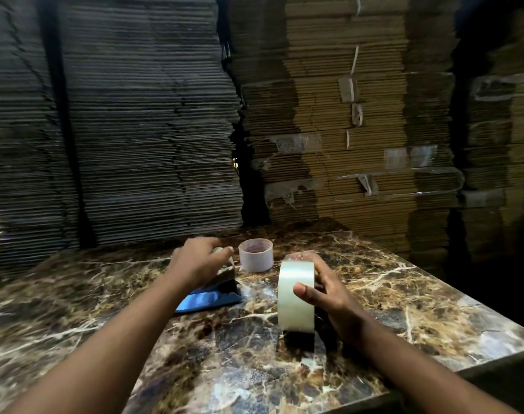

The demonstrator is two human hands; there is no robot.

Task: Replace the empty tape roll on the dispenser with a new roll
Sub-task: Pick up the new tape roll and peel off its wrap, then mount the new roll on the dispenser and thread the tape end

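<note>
Head view, right hand (326,297) gripping tape roll (295,297)

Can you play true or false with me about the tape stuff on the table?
1. The right hand holds a full tape roll upright. True.
2. The empty roll is still on the dispenser. False: it stands by itself on the table, behind the dispenser.
3. The left hand is on the dispenser. True.
4. The dispenser has a red handle. False: the handle is blue.
5. Cardboard stacks stand behind the table. True.
</note>
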